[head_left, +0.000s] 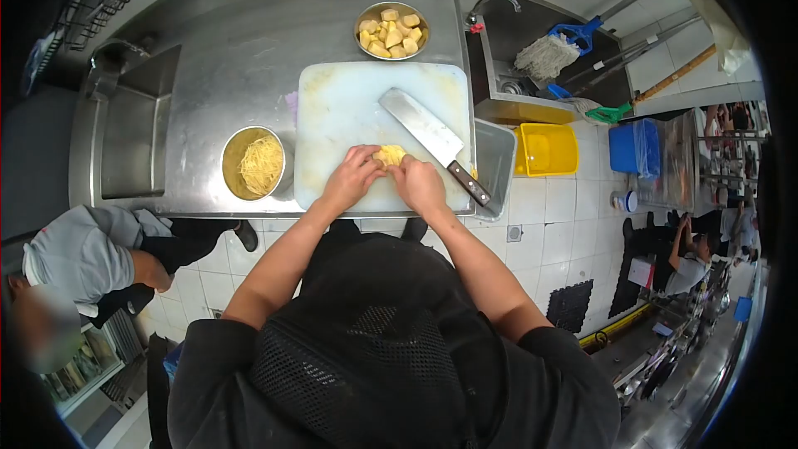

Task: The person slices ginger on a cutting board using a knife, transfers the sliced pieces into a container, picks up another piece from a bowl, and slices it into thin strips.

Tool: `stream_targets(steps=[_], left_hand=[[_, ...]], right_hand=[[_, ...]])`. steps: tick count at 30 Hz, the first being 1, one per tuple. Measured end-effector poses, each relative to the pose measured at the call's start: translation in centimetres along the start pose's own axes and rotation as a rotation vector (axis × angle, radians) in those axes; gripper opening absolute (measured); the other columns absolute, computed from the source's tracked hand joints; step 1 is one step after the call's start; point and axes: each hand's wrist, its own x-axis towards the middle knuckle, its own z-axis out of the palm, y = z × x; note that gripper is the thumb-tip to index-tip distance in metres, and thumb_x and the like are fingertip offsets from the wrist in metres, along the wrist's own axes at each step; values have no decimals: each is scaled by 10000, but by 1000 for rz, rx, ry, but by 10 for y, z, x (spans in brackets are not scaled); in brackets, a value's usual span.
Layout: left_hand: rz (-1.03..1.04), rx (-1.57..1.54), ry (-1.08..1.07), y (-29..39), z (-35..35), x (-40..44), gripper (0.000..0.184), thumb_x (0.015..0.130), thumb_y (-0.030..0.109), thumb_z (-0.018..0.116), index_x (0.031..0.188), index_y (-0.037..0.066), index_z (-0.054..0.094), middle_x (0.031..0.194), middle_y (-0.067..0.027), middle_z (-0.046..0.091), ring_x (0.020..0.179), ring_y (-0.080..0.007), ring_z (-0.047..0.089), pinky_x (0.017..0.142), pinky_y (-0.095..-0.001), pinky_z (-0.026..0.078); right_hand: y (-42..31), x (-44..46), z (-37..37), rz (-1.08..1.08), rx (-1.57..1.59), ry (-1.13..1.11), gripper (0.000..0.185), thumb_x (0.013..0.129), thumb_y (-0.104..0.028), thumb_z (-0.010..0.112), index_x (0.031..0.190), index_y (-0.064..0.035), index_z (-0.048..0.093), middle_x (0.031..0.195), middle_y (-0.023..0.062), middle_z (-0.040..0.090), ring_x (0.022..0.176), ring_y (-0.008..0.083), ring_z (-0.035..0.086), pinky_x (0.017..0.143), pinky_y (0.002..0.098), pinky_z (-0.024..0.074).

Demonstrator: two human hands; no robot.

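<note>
On the white cutting board [332, 129] lies a small pile of thin pale-yellow root vegetable slices [389, 155], possibly potato or ginger. My left hand [356, 175] presses its bent fingers against the pile's left side. From the right, my right hand [417, 183] closes on the same slices, its fingertips partly hidden. A wide cleaver [426, 129] rests flat beside them, its dark riveted handle reaching past the board's right edge. Left of the board, a round metal pot [284, 168] holds fine yellow shreds [261, 166]. Behind it, a metal bowl [359, 44] contains peeled yellow chunks [392, 34].
A steel counter [224, 75] carries the board, with a sink [141, 145] at left. On the right are a grey tub [499, 158], a yellow bin [546, 150] and a mop sink with a mop [547, 58]. One person [91, 254] is at lower left; others are far right.
</note>
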Motion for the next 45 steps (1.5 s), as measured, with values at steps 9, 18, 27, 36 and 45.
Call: stream_targets(steps=[9,18,27,36,45], left_hand=[[-5,119,-69,36,-11,30,573,873,414,772,1322,89,624,1412,-145,569,1344,-350,498,1120,-469,400],[29,205,-184,16,22,29,532,951,404,682,1351,58,619,1446,-134,577,1394,-317,485,1140,-442,397],[16,240,-149,18,30,21,499,971,335,666,1351,15,613,1453,-159,579,1404,-325,490,1167,-456,389],[-117,334,-350,40,15,21,678,1060,368,466,1585,-15,273,1658,-183,293,1549,-320,261,1274,-467,181],[-121,-97,-135,12,-11,25,315,975,146,600,1249,5,665,1357,-135,629,1315,-330,546,1102,-411,454]], right_hand=[[48,-18,-71,-75,-343,231,447,846,-204,789,1186,-37,550,1071,201,632,1050,406,619,902,501,496],[76,-19,-58,-78,-144,37,463,831,-142,776,1199,-17,522,1096,237,632,1048,447,619,905,508,494],[36,-44,-73,166,203,18,443,901,-109,605,1260,56,406,996,358,644,949,537,656,850,585,505],[38,-61,-72,80,-183,-154,246,959,-127,543,1138,11,447,897,314,674,778,518,686,707,601,543],[27,-58,-72,20,-263,-229,191,932,-112,558,1059,8,480,880,269,692,791,480,707,719,552,568]])
